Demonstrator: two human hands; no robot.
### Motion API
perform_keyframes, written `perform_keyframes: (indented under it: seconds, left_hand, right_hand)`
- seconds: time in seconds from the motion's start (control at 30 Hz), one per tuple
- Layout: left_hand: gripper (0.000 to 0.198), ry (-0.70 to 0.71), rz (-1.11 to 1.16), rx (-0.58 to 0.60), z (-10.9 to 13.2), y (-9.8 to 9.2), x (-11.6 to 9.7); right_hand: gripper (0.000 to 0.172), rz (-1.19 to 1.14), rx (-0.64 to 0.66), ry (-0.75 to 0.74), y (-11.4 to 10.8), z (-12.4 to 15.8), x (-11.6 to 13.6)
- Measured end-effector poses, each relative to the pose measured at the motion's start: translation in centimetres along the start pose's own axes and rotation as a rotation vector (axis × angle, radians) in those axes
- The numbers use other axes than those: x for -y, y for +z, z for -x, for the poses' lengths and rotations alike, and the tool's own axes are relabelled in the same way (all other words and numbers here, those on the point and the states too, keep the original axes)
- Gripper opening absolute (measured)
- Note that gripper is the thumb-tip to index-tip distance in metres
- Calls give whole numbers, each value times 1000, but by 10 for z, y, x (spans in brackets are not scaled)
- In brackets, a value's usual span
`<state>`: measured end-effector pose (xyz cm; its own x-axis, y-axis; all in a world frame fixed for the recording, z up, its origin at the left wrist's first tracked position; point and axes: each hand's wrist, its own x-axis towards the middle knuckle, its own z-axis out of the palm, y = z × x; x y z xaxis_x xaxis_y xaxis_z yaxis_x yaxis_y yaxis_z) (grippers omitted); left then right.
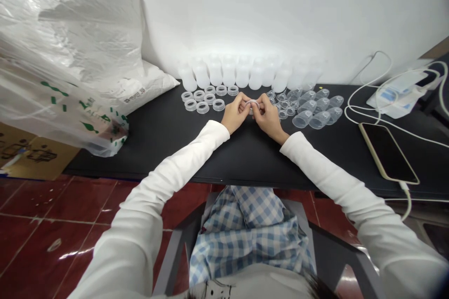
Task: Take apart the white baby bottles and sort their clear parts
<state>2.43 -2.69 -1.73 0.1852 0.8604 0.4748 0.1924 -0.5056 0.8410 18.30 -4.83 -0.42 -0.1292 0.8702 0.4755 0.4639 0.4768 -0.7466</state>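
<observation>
Over the black table, my left hand (pixel 235 114) and my right hand (pixel 270 119) meet, fingers closed on a whitish bottle collar ring (pixel 251 102) between them. Whether a nipple sits inside that ring is hidden by my fingers. Several loose collar rings (pixel 202 108) lie just left of my left hand. Clear silicone nipples (pixel 282 114) are grouped close beside my right hand. Further right stand several clear dome caps (pixel 302 119). Behind everything, a row of frosted baby bottles (pixel 242 72) stands upright along the wall.
A large white sack (pixel 105 32) and a printed plastic bag (pixel 87 117) crowd the left, above a cardboard box (pixel 38 152). On the right lie a phone (pixel 388 153) with a charging cable, looped white cords and a white-and-blue packet (pixel 396 98). The black table (pixel 154 145) ends before my lap.
</observation>
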Motion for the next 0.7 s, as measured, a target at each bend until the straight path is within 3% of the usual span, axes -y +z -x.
perform_keyframes:
  seconds: [0.17,0.37,0.7]
  left_hand:
    - [44,15,-23,16,0,0,-3]
    - [45,-24,31,54,0,0,8]
    - [34,84,-71,69,0,-1,-2]
  right_hand:
    - [54,7,-17,5,0,0,-2]
    - [49,-108,63,29,0,-2,-9]
    - [37,29,0,-23,-1,-1,-5]
